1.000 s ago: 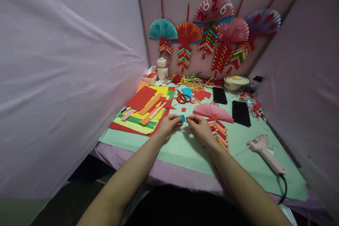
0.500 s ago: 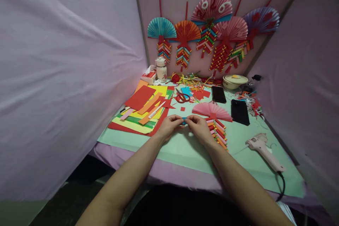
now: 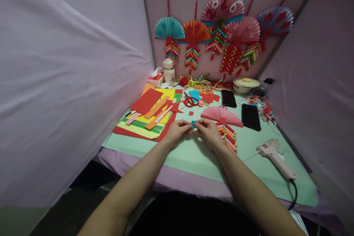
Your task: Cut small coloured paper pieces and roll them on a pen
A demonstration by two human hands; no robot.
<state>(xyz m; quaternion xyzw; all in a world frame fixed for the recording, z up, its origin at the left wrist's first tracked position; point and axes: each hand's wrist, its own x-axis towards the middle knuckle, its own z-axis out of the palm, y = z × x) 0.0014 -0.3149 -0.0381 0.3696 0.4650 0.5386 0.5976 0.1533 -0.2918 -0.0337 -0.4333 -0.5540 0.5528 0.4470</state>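
Note:
A small piece of blue paper (image 3: 194,124) is pinched between my two hands above the front of the table. My left hand (image 3: 179,131) grips its left side between thumb and fingertips. From the right, my right hand (image 3: 208,131) pinches the other side. Just beyond my right hand lies a pink folded paper fan (image 3: 221,114) with a tail of rolled paper firecrackers (image 3: 229,138), partly covered by my right hand and forearm. A small red paper square (image 3: 191,113) rests on the table past my fingertips.
Coloured paper sheets (image 3: 146,101) are stacked at left, with red-handled scissors (image 3: 190,100) beyond. Two black phones (image 3: 250,117) lie at right. A glue gun (image 3: 277,158) with a cord sits near the right edge. Behind stand a bottle (image 3: 169,72) and a lidded bowl (image 3: 245,85); finished fans (image 3: 169,29) hang on the back wall.
The blue paper shows more of its face between my fingers now, where it looked like a narrow strip before. Both hands have stayed in nearly the same place.

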